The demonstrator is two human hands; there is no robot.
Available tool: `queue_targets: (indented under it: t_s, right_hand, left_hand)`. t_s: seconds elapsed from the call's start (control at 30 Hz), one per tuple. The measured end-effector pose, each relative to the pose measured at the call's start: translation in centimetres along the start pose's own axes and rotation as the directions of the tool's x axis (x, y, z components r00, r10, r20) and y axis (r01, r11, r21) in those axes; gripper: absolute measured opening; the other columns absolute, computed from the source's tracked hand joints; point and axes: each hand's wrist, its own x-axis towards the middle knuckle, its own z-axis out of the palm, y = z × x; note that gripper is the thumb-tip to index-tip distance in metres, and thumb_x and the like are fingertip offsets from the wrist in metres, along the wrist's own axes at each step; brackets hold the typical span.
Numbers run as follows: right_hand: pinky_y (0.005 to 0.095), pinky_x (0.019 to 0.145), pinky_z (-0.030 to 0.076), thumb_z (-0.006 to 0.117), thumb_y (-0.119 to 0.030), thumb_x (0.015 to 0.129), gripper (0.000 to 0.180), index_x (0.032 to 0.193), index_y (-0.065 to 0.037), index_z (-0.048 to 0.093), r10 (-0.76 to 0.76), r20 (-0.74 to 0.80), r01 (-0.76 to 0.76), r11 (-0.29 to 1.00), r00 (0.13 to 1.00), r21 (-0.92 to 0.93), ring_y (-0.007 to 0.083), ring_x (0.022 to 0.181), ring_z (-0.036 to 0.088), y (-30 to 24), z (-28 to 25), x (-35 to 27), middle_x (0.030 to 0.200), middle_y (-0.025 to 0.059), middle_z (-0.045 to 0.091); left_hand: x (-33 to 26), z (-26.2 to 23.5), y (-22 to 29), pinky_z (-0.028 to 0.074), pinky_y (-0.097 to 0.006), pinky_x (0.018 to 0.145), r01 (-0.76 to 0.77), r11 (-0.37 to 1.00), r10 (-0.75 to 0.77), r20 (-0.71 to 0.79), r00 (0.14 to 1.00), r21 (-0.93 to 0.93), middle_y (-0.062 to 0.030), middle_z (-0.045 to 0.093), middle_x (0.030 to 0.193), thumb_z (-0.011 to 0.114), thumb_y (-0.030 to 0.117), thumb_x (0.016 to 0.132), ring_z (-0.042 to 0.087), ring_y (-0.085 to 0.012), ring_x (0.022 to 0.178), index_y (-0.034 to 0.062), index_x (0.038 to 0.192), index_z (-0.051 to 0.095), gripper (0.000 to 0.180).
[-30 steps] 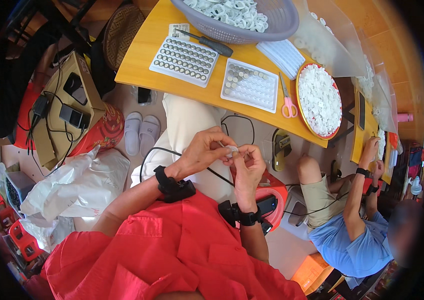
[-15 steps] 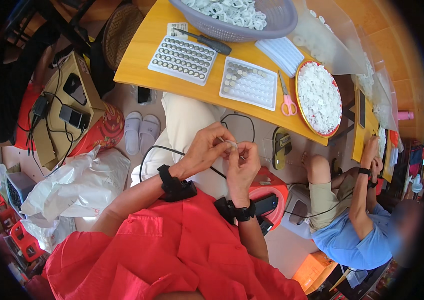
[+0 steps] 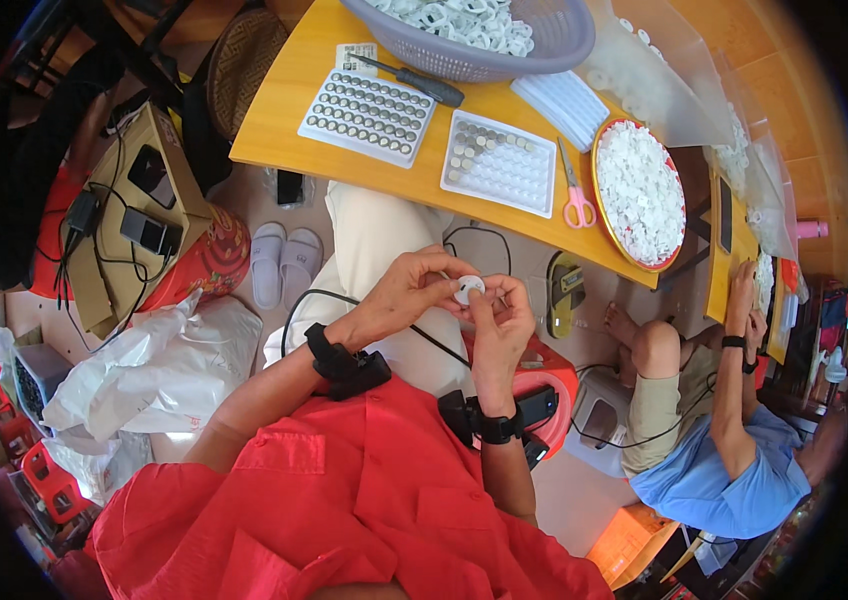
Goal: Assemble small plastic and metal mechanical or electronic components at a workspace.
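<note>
Above my lap, my left hand (image 3: 412, 292) and my right hand (image 3: 500, 315) pinch a small round white plastic piece (image 3: 468, 290) between them. Its flat face, with a dark mark or hole, shows between my fingertips. Both wrists wear black straps with boxy devices. On the yellow table (image 3: 274, 125) ahead lie a white tray full of button cells (image 3: 364, 115) and a second white tray (image 3: 499, 185), partly filled with cells. Pink-handled scissors (image 3: 578, 206) rest beside it, left of a red-rimmed plate (image 3: 599, 205) heaped with small white parts.
A grey basket (image 3: 489, 70) of white plastic pieces stands at the table's far side, near a dark-handled screwdriver (image 3: 429, 87). To my right sits a person in a blue shirt (image 3: 724, 485), hands at the table. White bags (image 3: 159, 365) and a cardboard box (image 3: 104, 260) are at left.
My hands have shifted slightly right, and the white piece now shows its round face between my fingers. The person at right has moved a little.
</note>
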Motion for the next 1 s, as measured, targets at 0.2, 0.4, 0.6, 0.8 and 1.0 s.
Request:
queue_targets:
  t_s: [0.2, 0.4, 0.6, 0.8, 1.0]
  right_hand:
    - [0.0199, 0.058, 0.049, 0.056, 0.005, 0.081, 0.010, 0.089, 0.000, 0.051, 0.024, -0.003, -0.024, 0.997, 1.000, -0.074, 0.0045, 0.064, 0.052, 0.2, 0.0, 0.1, 0.073, 0.0013, 0.054]
    - [0.0204, 0.057, 0.050, 0.055, 0.005, 0.082, 0.009, 0.088, 0.000, 0.050, 0.017, 0.001, -0.017, 0.988, 1.000, -0.154, 0.0055, 0.063, 0.052, 1.1, 0.1, 0.3, 0.074, 0.0024, 0.054]
    - [0.0211, 0.059, 0.050, 0.054, 0.005, 0.083, 0.010, 0.091, 0.001, 0.049, 0.032, 0.039, -0.032, 0.999, 0.999, -0.005, 0.0057, 0.067, 0.052, 1.1, 0.0, 0.8, 0.076, 0.0024, 0.053]
    - [0.0200, 0.058, 0.047, 0.057, 0.005, 0.081, 0.013, 0.092, 0.000, 0.051, -0.029, 0.041, 0.033, 0.994, 0.999, -0.104, 0.0047, 0.068, 0.052, 0.9, -0.2, 0.4, 0.076, 0.0019, 0.054]
    - [0.0188, 0.058, 0.046, 0.062, 0.005, 0.077, 0.015, 0.089, 0.000, 0.054, 0.088, 0.038, -0.086, 0.995, 0.995, -0.047, 0.0049, 0.063, 0.051, 1.1, -0.1, 0.8, 0.070, 0.0007, 0.054]
  left_hand:
    - [0.1, 0.5, -0.8, 0.054, -0.027, 0.076, -0.032, 0.998, 0.035, -0.054, 0.998, 0.046, -0.0047, 0.048, 0.096, 0.054, -0.007, 0.082, 0.060, -0.0166, 0.088, -0.0044, 0.103, 0.058, 0.021]
    - [0.0, 0.9, -1.2, 0.053, -0.025, 0.070, -0.100, 0.987, 0.114, -0.106, 0.988, 0.130, -0.0052, 0.046, 0.092, 0.051, -0.013, 0.078, 0.061, -0.0162, 0.083, -0.0056, 0.099, 0.058, 0.023]
    - [0.1, 1.0, -0.9, 0.054, -0.027, 0.076, -0.058, 0.997, 0.065, -0.155, 0.986, 0.047, -0.0052, 0.044, 0.093, 0.047, -0.015, 0.078, 0.060, -0.0180, 0.087, -0.0058, 0.101, 0.058, 0.027]
    - [0.1, 1.3, -0.1, 0.053, -0.026, 0.073, -0.065, 0.991, 0.082, -0.153, 0.985, 0.114, -0.0064, 0.046, 0.092, 0.046, -0.012, 0.080, 0.060, -0.0179, 0.085, -0.0058, 0.100, 0.059, 0.025]
    - [0.2, 0.6, -0.7, 0.055, -0.028, 0.076, -0.029, 0.997, 0.042, -0.172, 0.984, 0.078, -0.0069, 0.048, 0.094, 0.047, -0.010, 0.081, 0.058, -0.0186, 0.088, -0.0052, 0.099, 0.061, 0.023]
